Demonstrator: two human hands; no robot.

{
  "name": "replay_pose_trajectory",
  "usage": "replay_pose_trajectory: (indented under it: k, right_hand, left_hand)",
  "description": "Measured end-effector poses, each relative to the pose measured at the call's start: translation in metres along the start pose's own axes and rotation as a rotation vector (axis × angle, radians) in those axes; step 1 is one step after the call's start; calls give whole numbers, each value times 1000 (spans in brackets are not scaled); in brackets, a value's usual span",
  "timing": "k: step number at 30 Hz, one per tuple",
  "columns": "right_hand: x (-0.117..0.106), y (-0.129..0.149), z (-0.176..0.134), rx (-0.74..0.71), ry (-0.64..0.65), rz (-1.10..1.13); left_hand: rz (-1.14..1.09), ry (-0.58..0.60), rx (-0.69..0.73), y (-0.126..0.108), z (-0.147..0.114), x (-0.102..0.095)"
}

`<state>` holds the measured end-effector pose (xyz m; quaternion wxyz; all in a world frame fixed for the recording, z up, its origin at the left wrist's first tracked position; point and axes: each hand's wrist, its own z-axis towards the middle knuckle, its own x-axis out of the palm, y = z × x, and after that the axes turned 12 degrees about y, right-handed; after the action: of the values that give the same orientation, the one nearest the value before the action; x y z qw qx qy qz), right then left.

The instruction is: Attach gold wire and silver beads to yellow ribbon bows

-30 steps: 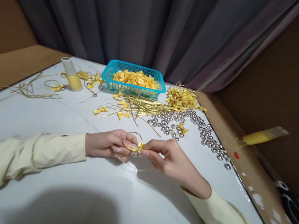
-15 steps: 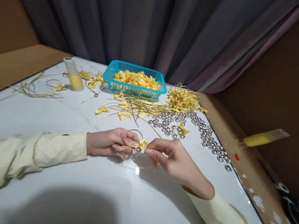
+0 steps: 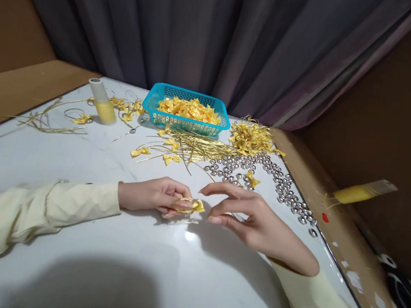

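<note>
Between the thumb and fingers of my left hand (image 3: 163, 196) is a yellow ribbon bow (image 3: 199, 206) on a looped gold cord. The fingertips hide part of the loop. To its right, my right hand (image 3: 247, 211) is apart from the bow, its fingers spread and slightly curled. Beyond the hands, silver beads (image 3: 232, 166) are scattered on the white table (image 3: 102, 261). Several single bows (image 3: 172, 160) and a bundle of gold cords (image 3: 206, 147) lie farther back.
A blue basket (image 3: 187, 123) of yellow bows stands at the back, beside a pile of corded bows (image 3: 252, 137). A tube of yellow thread (image 3: 105, 110) stands left. At the right lie another yellow tube (image 3: 363, 192) and black-handled scissors (image 3: 405, 293).
My right hand has let go of the bow and cord, drawn back to the right, and opened its fingers. My left hand keeps hold; the cord loop now lies flatter.
</note>
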<state>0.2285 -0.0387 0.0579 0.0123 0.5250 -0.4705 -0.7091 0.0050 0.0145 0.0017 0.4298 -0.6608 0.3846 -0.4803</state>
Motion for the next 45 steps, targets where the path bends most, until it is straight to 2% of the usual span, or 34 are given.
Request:
replay_pose_trajectory:
  k: [5,20,25,30,32,34,37,39,42,45]
  right_hand:
    - [11,-3,7,-48,6,-20]
    - [17,-4,11,-71,-82,-11]
    - [15,-2,10,-48,-74,-1]
    - [6,6,2,65,-181,49]
    - [2,9,-1,115,-176,168]
    - [1,11,-3,145,-122,395]
    - [4,12,-5,132,-5,782]
    - [8,12,-5,125,95,948]
    - [17,13,-2,131,224,1057]
    - [26,14,4,123,297,1103]
  left_hand:
    - [58,4,-7,2,-1,0]
    - [111,24,38,5,-1,0]
    - [109,6,28,3,-1,1]
    - [31,-62,46,1,-1,1]
    - [-19,-105,65,2,-2,1]
    - [-77,-151,97,2,-1,-1]
    - [-167,-232,160,3,1,-5]
    - [-205,-300,213,2,2,-8]
    - [-208,-420,279,1,4,-12]
    - [-234,-517,323,2,5,-15]
